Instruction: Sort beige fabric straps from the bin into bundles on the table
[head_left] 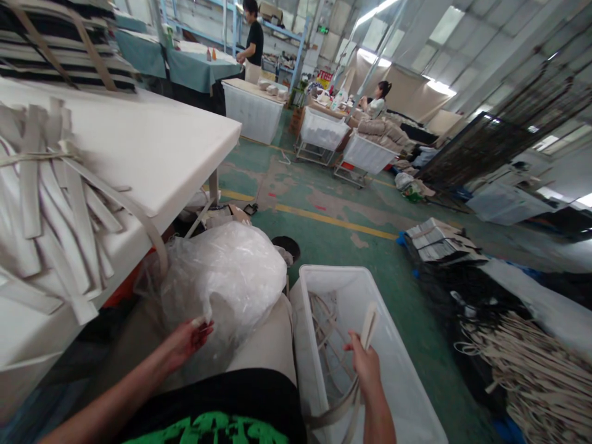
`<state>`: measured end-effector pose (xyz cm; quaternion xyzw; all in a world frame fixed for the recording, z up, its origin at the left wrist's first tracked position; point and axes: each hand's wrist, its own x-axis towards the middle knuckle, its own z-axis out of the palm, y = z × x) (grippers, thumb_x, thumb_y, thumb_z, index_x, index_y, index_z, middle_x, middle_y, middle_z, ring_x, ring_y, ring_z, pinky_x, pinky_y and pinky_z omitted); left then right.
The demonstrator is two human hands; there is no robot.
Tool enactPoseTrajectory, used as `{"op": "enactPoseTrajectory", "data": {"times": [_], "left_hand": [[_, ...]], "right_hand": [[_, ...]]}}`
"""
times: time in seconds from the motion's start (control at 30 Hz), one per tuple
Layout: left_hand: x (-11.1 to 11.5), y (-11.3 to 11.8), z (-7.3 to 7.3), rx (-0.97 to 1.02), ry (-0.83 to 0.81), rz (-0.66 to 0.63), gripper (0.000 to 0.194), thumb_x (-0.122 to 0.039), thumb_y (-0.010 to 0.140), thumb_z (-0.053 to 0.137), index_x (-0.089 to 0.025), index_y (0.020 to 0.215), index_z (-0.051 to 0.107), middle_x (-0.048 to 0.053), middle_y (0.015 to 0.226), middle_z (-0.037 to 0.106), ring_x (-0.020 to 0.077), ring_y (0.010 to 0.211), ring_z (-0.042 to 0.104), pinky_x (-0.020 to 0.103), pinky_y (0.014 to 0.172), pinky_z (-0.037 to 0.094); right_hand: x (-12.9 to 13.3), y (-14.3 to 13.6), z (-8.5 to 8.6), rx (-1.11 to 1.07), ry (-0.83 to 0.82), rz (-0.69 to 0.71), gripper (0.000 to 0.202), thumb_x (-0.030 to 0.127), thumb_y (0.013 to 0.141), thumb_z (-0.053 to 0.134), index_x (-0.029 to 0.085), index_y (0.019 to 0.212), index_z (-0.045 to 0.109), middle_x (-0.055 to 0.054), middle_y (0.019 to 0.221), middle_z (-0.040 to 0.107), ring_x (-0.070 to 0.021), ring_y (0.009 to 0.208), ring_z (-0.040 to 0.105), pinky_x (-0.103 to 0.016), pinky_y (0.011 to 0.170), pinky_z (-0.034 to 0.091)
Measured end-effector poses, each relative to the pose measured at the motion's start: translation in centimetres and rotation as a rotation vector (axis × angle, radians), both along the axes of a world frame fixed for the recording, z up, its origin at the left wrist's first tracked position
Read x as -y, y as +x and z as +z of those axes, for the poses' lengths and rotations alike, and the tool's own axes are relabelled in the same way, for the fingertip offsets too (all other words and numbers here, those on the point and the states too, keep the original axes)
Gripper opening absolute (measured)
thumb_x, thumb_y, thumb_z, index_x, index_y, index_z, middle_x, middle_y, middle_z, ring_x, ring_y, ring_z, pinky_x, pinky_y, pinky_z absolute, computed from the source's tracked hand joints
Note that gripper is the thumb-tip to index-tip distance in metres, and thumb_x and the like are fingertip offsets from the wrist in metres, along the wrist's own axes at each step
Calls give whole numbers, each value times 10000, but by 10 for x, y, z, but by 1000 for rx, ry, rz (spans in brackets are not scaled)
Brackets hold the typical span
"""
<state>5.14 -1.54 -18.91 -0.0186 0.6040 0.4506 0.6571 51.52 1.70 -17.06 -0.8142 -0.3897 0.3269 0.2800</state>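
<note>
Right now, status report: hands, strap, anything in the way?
Right hand closed on strap, over bin. Left hand at bag, grip unclear. Strap end sticking up. Bag bulging ahead of left hand.

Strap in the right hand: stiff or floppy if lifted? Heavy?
The beige strap is probably springy over short spans: its end stands up above the right hand. Longer lengths likely sag or swing, as the part below the hand bends. It looks thin and flat, so probably light.
</note>
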Motion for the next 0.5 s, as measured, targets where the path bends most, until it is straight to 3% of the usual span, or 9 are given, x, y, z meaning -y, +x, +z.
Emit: {"op": "enactPoseTrajectory", "data": {"times": [0.1, 0.2, 0.27, 0.37, 0.5], "left_hand": [[15, -9, 11, -75, 18, 123, 141, -34, 850, 659, -165, 799, 665, 10, 755, 723, 117, 621, 695, 168, 547, 523], [26, -17, 23, -164, 53, 210, 141, -46, 758, 761, -163, 780, 685, -6, 725, 718, 107, 595, 666, 164, 560, 514], [34, -21, 33, -256, 120, 195, 220, -125, 631, 879, -164, 755, 701, 1, 714, 726, 136, 621, 666, 192, 595, 527], [46, -23, 51, -469, 343, 26, 362, -304, 499, 953, -181, 755, 729, 28, 753, 751, 221, 728, 692, 265, 686, 556], [58, -21, 77, -948, 734, -300, 206, -379, 713, 825, -231, 833, 747, 27, 832, 753, 223, 762, 693, 283, 724, 548]], "right_hand": [[-15, -46, 24, -257, 132, 97, 641, 647, 751, 591, 114, 1096, 680, 4, 605, 608, -92, 389, 327, -233, 399, 236], [-23, -102, 49, -492, 131, 282, 594, 641, 758, 632, 121, 1044, 667, 18, 575, 588, -59, 371, 279, -206, 379, 169], [-25, -140, 64, -618, 67, 431, 569, 640, 782, 628, 126, 1024, 663, 19, 566, 594, -48, 358, 267, -201, 366, 145], [-21, -191, 81, -757, -50, 651, 554, 640, 806, 620, 124, 1002, 673, 11, 551, 613, -42, 335, 260, -209, 353, 134], [-15, -245, 90, -890, -224, 848, 502, 609, 834, 596, 130, 923, 715, 23, 492, 585, -45, 309, 240, -227, 338, 113]]}}
